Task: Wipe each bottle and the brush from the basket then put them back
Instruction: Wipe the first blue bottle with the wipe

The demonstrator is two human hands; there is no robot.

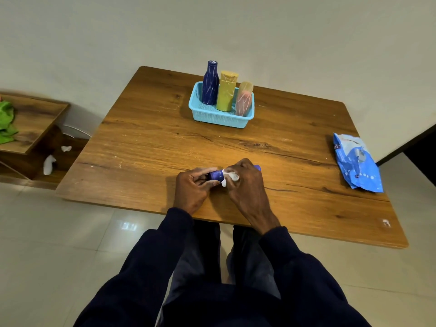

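A light blue basket (219, 119) stands at the far middle of the wooden table (146, 147). Upright in it are a dark blue bottle (209, 83), a yellow bottle (227, 92) and a pink bottle (244, 99). Near the table's front edge my left hand (193, 187) grips one end of a purple object (216, 174) that lies sideways. My right hand (245, 182) holds a white wipe (232, 177) wrapped against the object's middle. Its purple tip (257, 167) pokes out past my right hand. Whether it is the brush or a bottle is hidden by my fingers.
A blue pack of wipes (357, 161) lies at the table's right edge. To the left is a low wooden shelf (30, 128) with a green cloth (7, 121) on top and crumpled white wipes (49, 164) below. The floor is pale tile.
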